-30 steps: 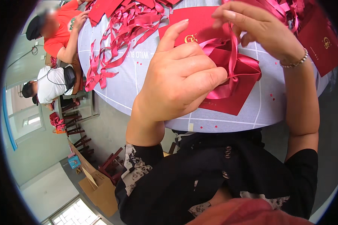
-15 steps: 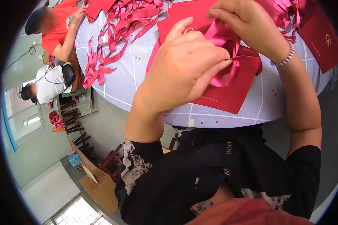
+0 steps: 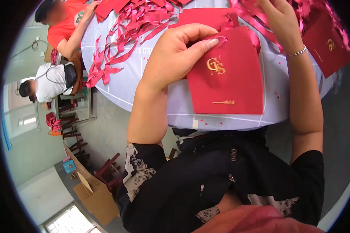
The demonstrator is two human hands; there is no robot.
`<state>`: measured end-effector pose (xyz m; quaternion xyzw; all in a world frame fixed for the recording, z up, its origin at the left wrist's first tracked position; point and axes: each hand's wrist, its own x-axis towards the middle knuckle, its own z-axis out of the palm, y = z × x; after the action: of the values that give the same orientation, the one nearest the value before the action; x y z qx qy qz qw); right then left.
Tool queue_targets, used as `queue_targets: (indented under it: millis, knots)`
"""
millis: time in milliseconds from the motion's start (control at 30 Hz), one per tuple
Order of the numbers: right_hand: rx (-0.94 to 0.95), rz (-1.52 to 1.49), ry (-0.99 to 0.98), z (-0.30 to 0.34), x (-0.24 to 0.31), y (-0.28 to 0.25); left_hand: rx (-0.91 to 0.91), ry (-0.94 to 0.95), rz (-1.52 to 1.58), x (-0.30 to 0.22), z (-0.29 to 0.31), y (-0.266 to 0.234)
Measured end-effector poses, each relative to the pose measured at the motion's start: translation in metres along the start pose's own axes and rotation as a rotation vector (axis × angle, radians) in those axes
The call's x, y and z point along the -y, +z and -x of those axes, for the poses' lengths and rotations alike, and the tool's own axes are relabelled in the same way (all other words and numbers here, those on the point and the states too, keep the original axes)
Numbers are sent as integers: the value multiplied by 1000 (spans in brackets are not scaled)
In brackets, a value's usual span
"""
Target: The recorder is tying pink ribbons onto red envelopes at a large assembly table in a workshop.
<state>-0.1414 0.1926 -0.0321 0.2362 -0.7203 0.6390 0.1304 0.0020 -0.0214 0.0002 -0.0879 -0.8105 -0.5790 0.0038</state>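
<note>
Room: pale floor below the surface, a cardboard box (image 3: pixel 95 196) at lower left, dark wooden chairs (image 3: pixel 72 128) stacked along the wall.
Surface: round, covered in a light grey cloth (image 3: pixel 144 83) — I see it bending away toward the top of the view.
Red card (image 3: pixel 227 73): lies flat near the front edge of the surface, a gold emblem near its upper left and a small gold mark lower down.
Left hand (image 3: pixel 175 54): my grip here is clenched on the card's upper left corner, thumb pressed on top, pinching a pink ribbon end (image 3: pixel 217 39) against the card.
Right hand (image 3: pixel 278 19): raised beyond the card's far right corner, well off the card itself; fingers are among pink ribbon (image 3: pixel 245 13), but I cannot tell whether they are closed on it.
Beyond the grip: a second red card (image 3: pixel 206 17) just behind the first, another red card (image 3: pixel 326 46) at right.
Loose ribbons (image 3: pixel 120 42): a pink tangle spread over the left part of the surface.
Others: a person in a red shirt (image 3: pixel 64 27) leans an arm on the far left edge — another person in white (image 3: pixel 50 81) sits lower down.
</note>
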Motion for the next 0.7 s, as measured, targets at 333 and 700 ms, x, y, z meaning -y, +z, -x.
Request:
queue_targets:
  millis: [333,700]
  knots:
    - [614,101,139,22,42,-10,-183,112,79,13,-11,3]
    - [-371,-126,-37,21,61,-139,-352,203,-369,24,-17,-4]
